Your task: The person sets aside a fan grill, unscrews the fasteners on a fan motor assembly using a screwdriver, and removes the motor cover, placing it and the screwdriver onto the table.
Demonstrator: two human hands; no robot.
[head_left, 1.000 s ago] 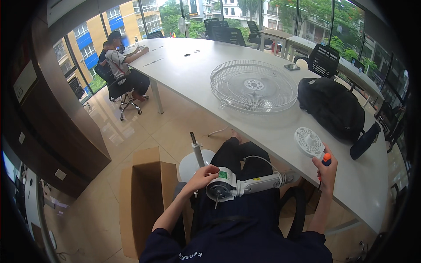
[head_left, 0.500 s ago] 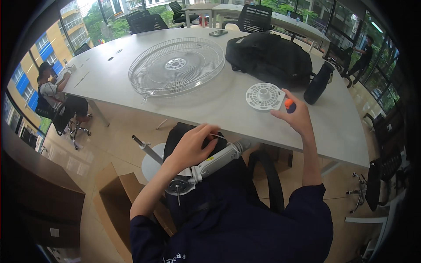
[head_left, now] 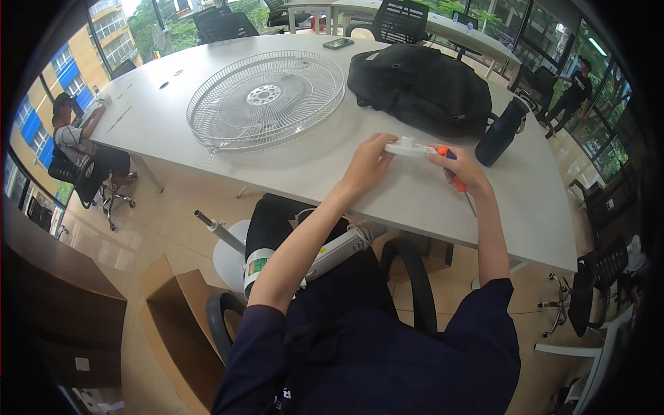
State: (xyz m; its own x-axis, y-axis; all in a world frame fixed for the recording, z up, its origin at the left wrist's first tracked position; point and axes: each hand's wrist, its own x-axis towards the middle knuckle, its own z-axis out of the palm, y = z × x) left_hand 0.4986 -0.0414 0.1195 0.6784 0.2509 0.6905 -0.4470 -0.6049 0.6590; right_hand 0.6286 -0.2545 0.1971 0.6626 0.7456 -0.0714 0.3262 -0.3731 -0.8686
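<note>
A round white slotted plastic cover (head_left: 409, 148) with a raised middle is held nearly edge-on over the near part of the table. My left hand (head_left: 366, 164) is closed on its left edge, and my right hand (head_left: 469, 174) pinches its right edge. Tucked in my right hand is a screwdriver (head_left: 458, 184) with an orange and dark handle, its thin shaft pointing down. Across my lap lies a white fan body (head_left: 340, 252) with a cord looped around it. Its motor end (head_left: 257, 266) is partly hidden behind my left forearm.
A white wire fan grille (head_left: 263, 95) lies on the white table (head_left: 290, 166). A black bag (head_left: 422, 86), a dark bottle (head_left: 499, 135) and a phone (head_left: 338, 43) are there too. An open cardboard box (head_left: 176, 332) stands on the floor, near a pole on a round base (head_left: 232, 259).
My left hand has moved from the fan body up to the white cover and taken hold of its left edge. The cover has been lifted and tilted from face-up to nearly edge-on.
</note>
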